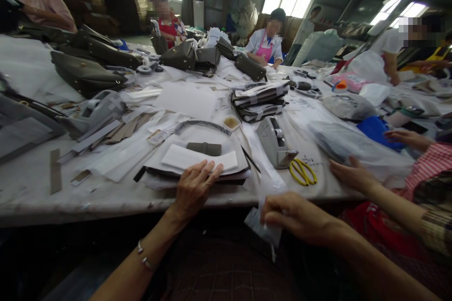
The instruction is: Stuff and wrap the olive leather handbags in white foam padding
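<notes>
My left hand (195, 188) lies flat, fingers stretched out, on a stack of dark flat pieces (197, 167) at the table's near edge. A white paper sheet (197, 158) and a small olive-grey leather piece (205, 148) lie on top of that stack, just beyond my fingertips. My right hand (294, 216) is below the table edge, fingers pinched on a clear plastic bag (263, 218) that hangs down from the tabletop.
Yellow scissors (302, 171) and a grey tape dispenser (275, 143) lie right of the stack. A neighbour's hands (353, 174) press on a plastic-wrapped item at right. Dark handbags (88, 75), bundled pieces (259, 101) and paper cover the table. Several other people sit around it.
</notes>
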`<state>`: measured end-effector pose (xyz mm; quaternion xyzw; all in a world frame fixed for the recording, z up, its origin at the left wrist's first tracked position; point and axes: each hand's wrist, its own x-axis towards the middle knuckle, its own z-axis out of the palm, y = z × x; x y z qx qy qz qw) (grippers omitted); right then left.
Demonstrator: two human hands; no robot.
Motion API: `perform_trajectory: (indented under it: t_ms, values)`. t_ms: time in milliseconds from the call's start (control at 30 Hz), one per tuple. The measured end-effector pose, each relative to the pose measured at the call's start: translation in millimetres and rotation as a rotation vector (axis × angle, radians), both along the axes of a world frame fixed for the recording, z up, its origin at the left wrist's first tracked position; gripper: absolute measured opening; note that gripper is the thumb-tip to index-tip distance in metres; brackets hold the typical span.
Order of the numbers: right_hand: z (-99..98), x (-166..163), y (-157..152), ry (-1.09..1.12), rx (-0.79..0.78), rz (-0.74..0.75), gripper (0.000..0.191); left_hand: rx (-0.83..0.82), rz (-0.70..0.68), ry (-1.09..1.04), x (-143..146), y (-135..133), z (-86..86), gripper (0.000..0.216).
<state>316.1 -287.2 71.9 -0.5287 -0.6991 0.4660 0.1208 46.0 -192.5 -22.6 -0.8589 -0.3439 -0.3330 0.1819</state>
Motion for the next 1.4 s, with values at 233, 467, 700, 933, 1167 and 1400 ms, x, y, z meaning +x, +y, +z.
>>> perform_trajectory:
  t_ms: [233,467,700,933,1167,1400]
  values:
    - [12.9,-71.4,19.5,0.276,-0.403,0.278,0.035,-0.031,-0.003,0.018,-0.3,-2.3,-3.6,0.038]
    - [22.4,-50.7,164.9,-0.245,0.385,-0.037,0.029,-0.029,-0.018,-0.006,0.2,-4.1,-9.4,0.036]
    - [-2.8,-69.0,239.5,-0.787,0.643,0.082,0.027,-0.020,-0.015,-0.041,-0.3,-4.4,-8.3,0.037]
    - [-20.1,-74.6,259.3,-0.816,0.739,0.083,0.028,-0.055,-0.019,-0.028,-1.2,-4.5,-4.3,0.040]
    - [9.2,1.6,241.0,-0.396,0.885,-0.440,0.022,-0.149,-0.051,-0.244,-27.2,7.4,32.0,0.044]
    - [-57.5,-2.9,190.5,0.202,0.105,-0.279,0.044,-0.181,-0.012,-0.354,-55.2,13.0,52.8,0.040]
